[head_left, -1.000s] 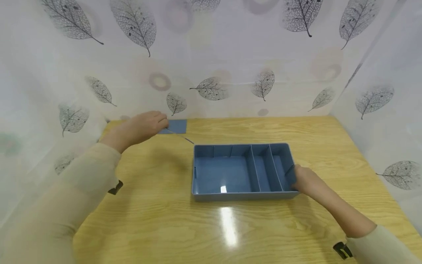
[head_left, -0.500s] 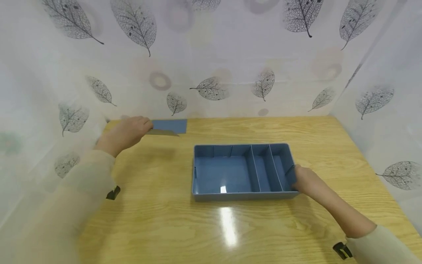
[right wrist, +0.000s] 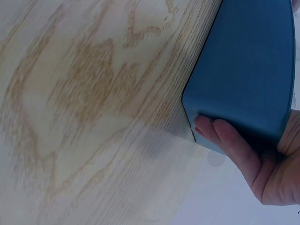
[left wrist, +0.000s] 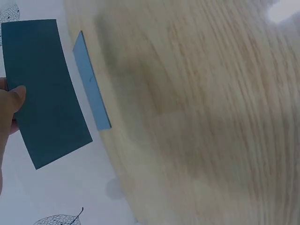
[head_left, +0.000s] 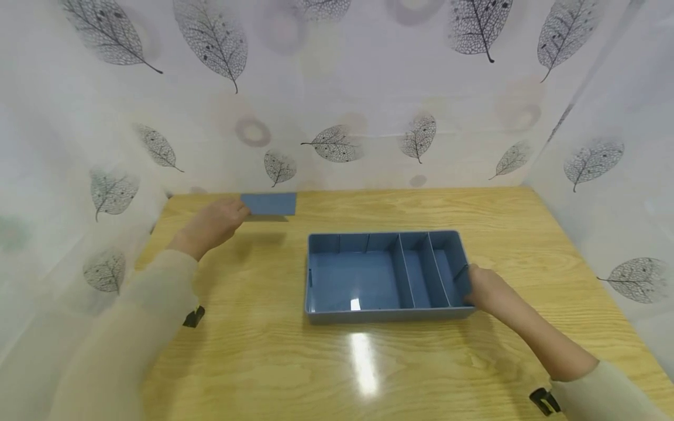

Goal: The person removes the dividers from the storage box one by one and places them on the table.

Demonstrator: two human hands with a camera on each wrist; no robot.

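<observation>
A blue divided storage box (head_left: 363,317) stands on the table, with two crosswise partitions toward its right end. My right hand (head_left: 492,289) grips the box's right end wall; in the right wrist view its fingers (right wrist: 234,145) lie along the outside of that wall. My left hand (head_left: 213,225) pinches a thin rectangular divider panel (left wrist: 47,89) at one edge, thumb on its dark face. From the head view the held panel is just a narrow dark sliver. A second, lighter blue panel (left wrist: 91,82) lies flat on the table beyond it.
The wood-grain table (head_left: 421,368) carries the box near its middle. White leaf-printed sheeting (head_left: 358,88) rises behind the table and along both sides. Black clips show by each sleeve, one of them a black clip (head_left: 544,401) at lower right.
My left hand has drawn back leftward from near the box's far left corner with the panel, which has turned in the hand's grip. The right hand and the box stay put.
</observation>
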